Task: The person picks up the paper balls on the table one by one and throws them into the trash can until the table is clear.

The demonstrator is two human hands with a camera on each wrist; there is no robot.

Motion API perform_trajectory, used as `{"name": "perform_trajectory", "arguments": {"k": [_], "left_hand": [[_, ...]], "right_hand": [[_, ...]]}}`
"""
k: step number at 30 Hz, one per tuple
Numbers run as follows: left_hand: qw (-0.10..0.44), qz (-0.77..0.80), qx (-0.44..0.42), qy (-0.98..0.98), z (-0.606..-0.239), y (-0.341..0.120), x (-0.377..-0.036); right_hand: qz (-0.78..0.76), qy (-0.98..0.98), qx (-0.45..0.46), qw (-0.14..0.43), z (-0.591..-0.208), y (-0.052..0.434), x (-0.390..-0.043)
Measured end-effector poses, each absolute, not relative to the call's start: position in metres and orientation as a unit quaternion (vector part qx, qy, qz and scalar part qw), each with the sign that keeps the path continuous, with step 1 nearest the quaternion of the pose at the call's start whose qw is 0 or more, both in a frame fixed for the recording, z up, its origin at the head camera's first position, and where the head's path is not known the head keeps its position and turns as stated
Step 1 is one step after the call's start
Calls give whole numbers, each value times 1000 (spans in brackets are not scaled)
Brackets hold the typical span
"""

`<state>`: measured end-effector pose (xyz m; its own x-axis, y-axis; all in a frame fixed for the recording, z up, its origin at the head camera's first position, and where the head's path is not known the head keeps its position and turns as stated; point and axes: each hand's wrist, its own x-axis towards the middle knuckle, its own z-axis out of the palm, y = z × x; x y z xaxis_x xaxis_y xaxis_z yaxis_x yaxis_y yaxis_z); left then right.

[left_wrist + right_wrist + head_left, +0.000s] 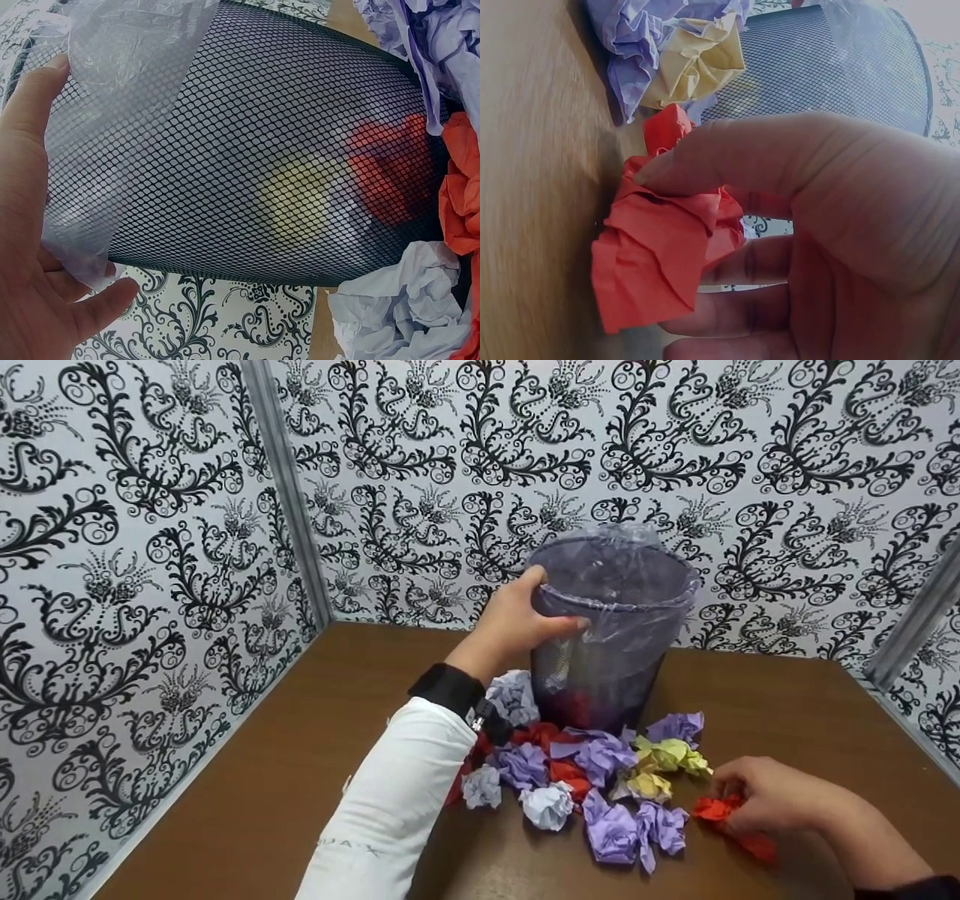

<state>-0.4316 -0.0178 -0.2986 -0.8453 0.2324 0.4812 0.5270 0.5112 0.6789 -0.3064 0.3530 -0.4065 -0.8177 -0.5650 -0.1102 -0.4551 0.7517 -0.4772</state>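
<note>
Head view: left hand (517, 619) curls its grip over the rim of the black mesh bin with clear liner (611, 622), upright, long axis vertical, at 12 o'clock. Right hand (765, 795) pinches a crumpled red paper ball (664, 251) on the brown table (300, 750) at 4 o'clock; likely light, soft, graspable anywhere.

faint lettering on white sleeve (390, 810), possibly "ua x"

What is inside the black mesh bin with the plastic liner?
Through the wall of the black metal mesh bin, lined with a clear plastic bag, a crumpled red paper ball and a yellowish one show near the bottom. Anything more is hidden by the mesh.
</note>
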Motion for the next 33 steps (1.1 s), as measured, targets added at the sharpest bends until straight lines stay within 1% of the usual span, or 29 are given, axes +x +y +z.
{"name": "perform_trajectory", "arguments": {"k": [11, 16, 20, 28, 33], "left_hand": [[167, -440, -216, -856, -299, -18, -432], [174, -427, -211, -862, -298, -18, -432], [179, -412, -208, -869, -298, -17, -432], [171, -418, -210, -867, -297, -17, -433], [168, -418, -205, -869, -298, -17, -432]], "right_hand": [[-216, 933, -270, 102, -396, 356, -305], [-222, 929, -286, 78, -392, 363, -304], [-229, 928, -290, 48, -388, 369, -303], [-239, 933, -266, -45, -378, 376, -300], [-279, 922, -257, -76, -372, 374, -296]]}}
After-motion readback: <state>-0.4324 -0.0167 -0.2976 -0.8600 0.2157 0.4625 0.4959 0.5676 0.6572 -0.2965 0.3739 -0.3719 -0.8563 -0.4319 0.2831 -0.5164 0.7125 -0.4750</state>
